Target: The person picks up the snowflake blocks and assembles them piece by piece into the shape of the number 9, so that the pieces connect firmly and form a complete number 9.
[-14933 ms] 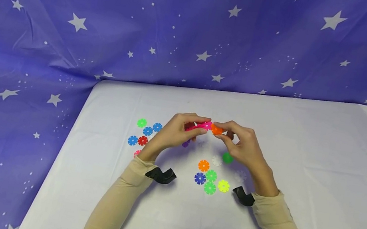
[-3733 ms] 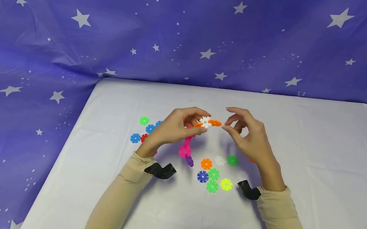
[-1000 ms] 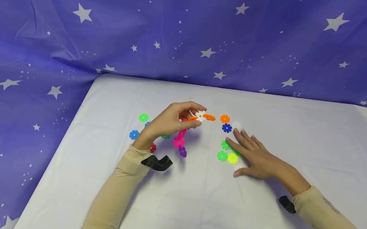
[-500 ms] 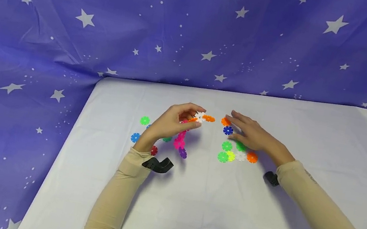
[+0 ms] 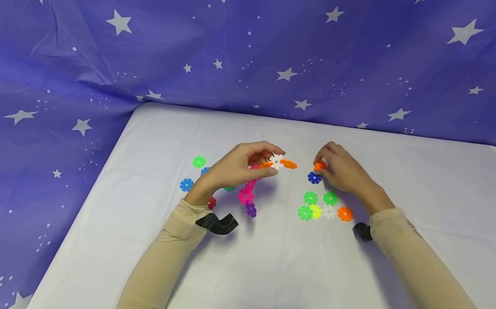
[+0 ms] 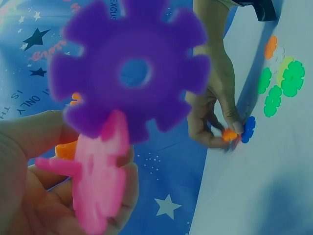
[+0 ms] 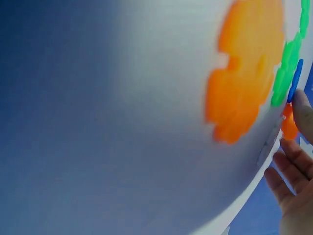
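My left hand [image 5: 236, 168] pinches a chain of notched interlocking plastic discs above the table. A white disc [image 5: 276, 161] sits at its fingertips, with an orange disc [image 5: 289, 164] sticking out to the right. Pink discs [image 5: 246, 196] hang below, ending in a purple disc [image 5: 251, 209]. That purple disc [image 6: 98, 63] looms large in the left wrist view. At the table, my right hand [image 5: 346, 170] pinches a loose orange disc [image 5: 320, 165] between thumb and fingers. Against it lies a dark blue disc [image 5: 314, 178], beside the thumb.
Nearer me lie green discs [image 5: 311, 198], a yellow disc [image 5: 315, 212], a white disc [image 5: 329, 212] and an orange disc [image 5: 345, 214]. Left of the left hand are blue [image 5: 186, 185], light green [image 5: 199, 161] and red [image 5: 212, 203] discs, partly hidden by the arm.
The loose discs on the right were pushed farther back. My right hand, spread flat over them a second ago, rose toward the back and now pinches an orange disc. The left hand stays put.
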